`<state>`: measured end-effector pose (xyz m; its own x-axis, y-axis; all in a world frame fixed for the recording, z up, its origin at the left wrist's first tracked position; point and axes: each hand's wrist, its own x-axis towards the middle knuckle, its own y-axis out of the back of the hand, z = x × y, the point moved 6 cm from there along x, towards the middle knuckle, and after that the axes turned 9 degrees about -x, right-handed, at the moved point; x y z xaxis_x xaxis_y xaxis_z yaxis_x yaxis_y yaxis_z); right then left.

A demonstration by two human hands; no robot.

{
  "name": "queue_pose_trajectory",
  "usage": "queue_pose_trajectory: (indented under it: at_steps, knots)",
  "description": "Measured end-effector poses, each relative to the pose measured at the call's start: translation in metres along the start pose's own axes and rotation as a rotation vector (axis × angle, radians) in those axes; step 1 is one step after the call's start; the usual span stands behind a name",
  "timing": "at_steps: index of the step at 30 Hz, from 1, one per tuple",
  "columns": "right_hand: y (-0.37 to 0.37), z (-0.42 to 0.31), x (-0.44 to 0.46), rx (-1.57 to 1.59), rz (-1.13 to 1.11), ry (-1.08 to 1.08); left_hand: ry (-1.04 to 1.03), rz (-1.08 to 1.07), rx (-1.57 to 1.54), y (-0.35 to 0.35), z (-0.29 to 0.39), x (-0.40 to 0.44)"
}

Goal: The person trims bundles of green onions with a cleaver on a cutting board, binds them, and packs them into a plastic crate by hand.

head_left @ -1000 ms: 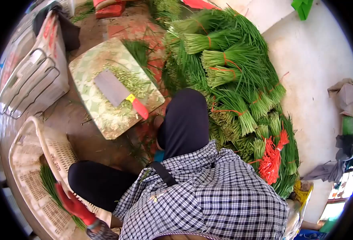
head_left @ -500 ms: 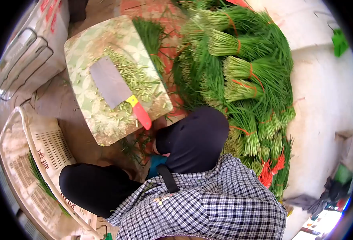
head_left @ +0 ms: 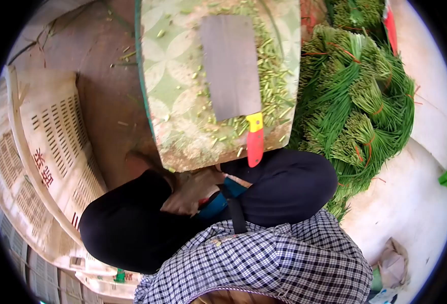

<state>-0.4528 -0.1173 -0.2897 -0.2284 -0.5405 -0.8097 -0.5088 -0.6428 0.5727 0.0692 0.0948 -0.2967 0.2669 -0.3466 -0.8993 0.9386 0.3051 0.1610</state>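
Neither my left hand nor my right hand shows in the head view. A cleaver [head_left: 232, 68] with a red and yellow handle lies flat on a patterned board [head_left: 170, 96], its handle sticking out over the near edge. Short cut green stalks [head_left: 271, 81] are scattered around the blade. On the right are piled bundles of green stalks [head_left: 362, 96], several tied with red bands. My bent knees in dark trousers are close to the board's near edge.
A white slatted basket [head_left: 61, 121] stands at the left, with more pale crates [head_left: 46, 268] below it. Loose stalk bits lie on the brown floor [head_left: 109, 101]. A pale wall or ledge [head_left: 405, 202] runs along the right.
The view has swung and moved nearer the board, which now appears upright at top centre. The red-gloved hand seen at the basket one second ago is out of view. The cleaver still lies on the board.
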Motion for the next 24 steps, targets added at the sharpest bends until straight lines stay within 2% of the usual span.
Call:
queue_pose_trajectory:
  at_steps: [7,17,20,22,23,24]
  knots:
    - [-0.003,-0.011,0.003,-0.039,0.005,0.078,-0.030,0.009,-0.009,0.009,0.002,-0.003]
    - [0.043,0.040,-0.012,0.024,0.269,0.211,-0.237,-0.053,0.050,0.012,0.037,0.044]
    - [0.089,0.066,-0.023,0.026,0.495,0.268,-0.312,-0.063,0.032,0.013,0.054,0.053]
    - [0.141,0.093,-0.048,-0.009,0.785,0.285,-0.348,-0.080,0.008,0.015,0.069,0.058]
    - [0.170,0.110,-0.068,-0.035,0.945,0.246,-0.373,-0.093,-0.007,0.016,0.080,0.059]
    - [0.203,0.118,-0.105,-0.034,0.994,0.064,-0.400,-0.110,-0.024,0.019,0.091,0.061]
